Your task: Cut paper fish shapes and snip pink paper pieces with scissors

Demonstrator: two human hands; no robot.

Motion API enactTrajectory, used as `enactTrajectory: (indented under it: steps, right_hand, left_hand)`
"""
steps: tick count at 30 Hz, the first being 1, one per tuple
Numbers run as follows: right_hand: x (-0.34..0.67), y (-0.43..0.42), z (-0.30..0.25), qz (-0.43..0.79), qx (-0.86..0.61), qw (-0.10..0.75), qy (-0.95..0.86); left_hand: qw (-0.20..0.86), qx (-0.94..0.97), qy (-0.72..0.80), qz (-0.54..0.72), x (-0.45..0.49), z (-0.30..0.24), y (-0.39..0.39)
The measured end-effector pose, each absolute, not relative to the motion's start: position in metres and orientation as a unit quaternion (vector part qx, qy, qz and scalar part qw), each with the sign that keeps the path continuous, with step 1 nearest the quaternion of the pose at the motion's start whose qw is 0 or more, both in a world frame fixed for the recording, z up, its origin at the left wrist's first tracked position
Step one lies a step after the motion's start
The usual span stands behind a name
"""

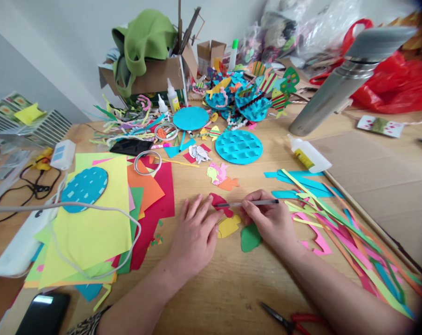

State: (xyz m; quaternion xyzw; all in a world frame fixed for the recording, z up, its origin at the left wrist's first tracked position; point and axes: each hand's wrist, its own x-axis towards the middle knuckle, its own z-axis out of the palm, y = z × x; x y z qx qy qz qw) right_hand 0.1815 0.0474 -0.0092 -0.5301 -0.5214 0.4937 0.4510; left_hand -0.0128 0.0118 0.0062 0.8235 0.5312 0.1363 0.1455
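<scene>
1. R hand (272,218) pinches thin, smooth pen (234,204), tip at red paper fish (218,199).
2. L hand (193,232) flat, fingers a bit apart, prob. touching fish's edge.
3. Fish lies on wood table (211,284), nr flat yellow fish (229,226).

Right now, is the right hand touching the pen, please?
Touching: the head view shows the right hand gripping the pen between thumb and fingers.
</scene>
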Motion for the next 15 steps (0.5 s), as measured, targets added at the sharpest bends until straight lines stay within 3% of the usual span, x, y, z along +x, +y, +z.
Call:
enactTrajectory:
  steps: [15]
  right_hand:
    - [0.1814, 0.0459, -0.0075, 0.493, -0.530, 0.455, -0.519]
  left_hand:
    - [0.147, 0.825, 0.529, 0.133, -0.0127, 0.0061, 0.0122]
